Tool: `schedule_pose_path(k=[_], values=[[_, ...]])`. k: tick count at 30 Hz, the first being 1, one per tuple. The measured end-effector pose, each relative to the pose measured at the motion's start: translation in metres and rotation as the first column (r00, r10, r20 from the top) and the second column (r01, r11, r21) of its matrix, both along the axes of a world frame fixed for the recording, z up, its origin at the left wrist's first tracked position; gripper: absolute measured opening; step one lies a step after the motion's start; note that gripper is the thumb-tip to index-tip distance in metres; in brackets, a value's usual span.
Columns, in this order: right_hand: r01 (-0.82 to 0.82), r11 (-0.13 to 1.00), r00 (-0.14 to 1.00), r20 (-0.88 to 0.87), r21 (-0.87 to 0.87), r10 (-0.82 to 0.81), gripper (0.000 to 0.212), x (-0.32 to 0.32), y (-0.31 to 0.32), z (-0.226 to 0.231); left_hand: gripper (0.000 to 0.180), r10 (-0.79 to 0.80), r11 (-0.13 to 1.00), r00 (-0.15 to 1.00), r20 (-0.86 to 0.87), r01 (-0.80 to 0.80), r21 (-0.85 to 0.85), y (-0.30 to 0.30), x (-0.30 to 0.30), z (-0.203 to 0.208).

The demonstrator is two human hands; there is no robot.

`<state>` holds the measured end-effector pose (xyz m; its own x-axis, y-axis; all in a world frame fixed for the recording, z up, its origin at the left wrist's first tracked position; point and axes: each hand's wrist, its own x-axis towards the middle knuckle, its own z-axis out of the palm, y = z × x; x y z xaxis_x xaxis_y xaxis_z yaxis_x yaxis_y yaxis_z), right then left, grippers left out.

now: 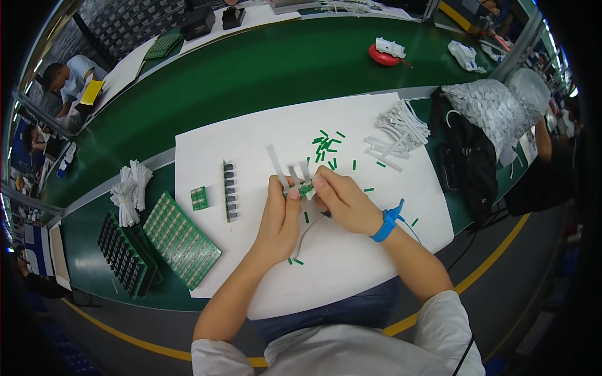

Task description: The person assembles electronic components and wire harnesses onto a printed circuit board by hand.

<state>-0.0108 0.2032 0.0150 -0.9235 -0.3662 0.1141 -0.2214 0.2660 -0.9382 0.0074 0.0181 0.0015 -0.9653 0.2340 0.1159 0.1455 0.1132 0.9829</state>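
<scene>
Both my hands meet over the white sheet (351, 276), at its middle. Between them is a small green circuit board strip (305, 189), with flat pale ribbon cables (274, 160) standing up from it. My left hand (279, 216) grips its left end, the thumb along the near side. At the other end, my right hand (343, 199) pinches it with thumb and bent fingers, which hide part of the board. A blue wrist strap (390, 222) circles my right wrist. Small green offcuts (325, 147) lie scattered beyond and around my hands.
Left lie a row of black connectors (229, 191), a small green board (199, 198), a large green panel (182, 239), stacked boards (125, 257) and white cables (130, 188). Right are more white cables (401, 128), a black bag (473, 156) and a plastic bag (489, 109) of white pieces.
</scene>
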Motion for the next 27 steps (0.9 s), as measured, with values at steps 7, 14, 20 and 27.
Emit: schedule_pose_path(k=[7,14,20,27], values=[[0.118,0.984,0.963,-0.226,-0.134,-0.146,0.018,-0.005,-0.001,0.002,0.021,-0.014,0.975,0.989,-0.149,-0.020,-0.220,-0.004,0.002,0.022],[-0.057,0.998,0.996,-0.064,-0.001,0.056,0.032,0.001,-0.001,0.006,0.022,-0.045,0.996,0.988,-0.147,0.033,-0.083,0.001,0.004,0.016],[-0.110,0.969,0.981,0.135,-0.221,0.142,0.040,0.008,-0.006,-0.005,0.031,-0.024,0.990,1.000,0.009,0.022,0.139,0.008,0.008,0.005],[-0.060,0.892,0.920,0.322,-0.448,0.223,0.038,0.016,-0.011,-0.003,0.019,-0.055,0.954,0.998,-0.012,0.056,0.295,0.012,0.007,0.001]])
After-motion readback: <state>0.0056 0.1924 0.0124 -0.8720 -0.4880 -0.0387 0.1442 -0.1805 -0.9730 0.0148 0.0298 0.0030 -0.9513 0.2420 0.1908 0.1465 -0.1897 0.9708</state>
